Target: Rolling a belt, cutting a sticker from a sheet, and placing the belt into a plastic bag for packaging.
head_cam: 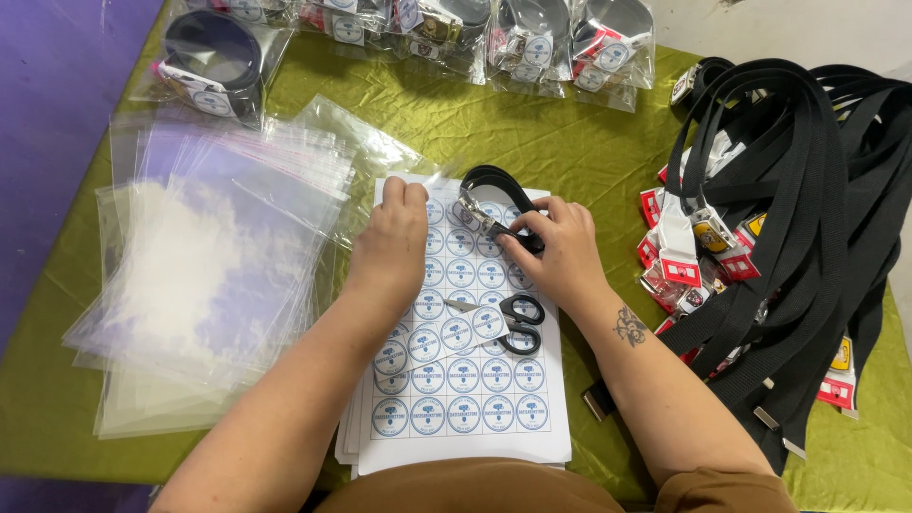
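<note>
Two hands work over a stack of sticker sheets (pixel 463 399) on the green cloth (pixel 532 142). The right hand (pixel 560 252) is clamped on a coiled black belt (pixel 494 204) above the sheets; the left hand (pixel 391 242) pinches together at the sheet's top edge, though on what I cannot tell. Scissors (pixel 513 323) lie on the stickers between the wrists, so a forearm could knock them. Slippery clear bags (pixel 209 266) beside the left hand could slide, and the loose belts (pixel 798 218) to the right could tangle.
</note>
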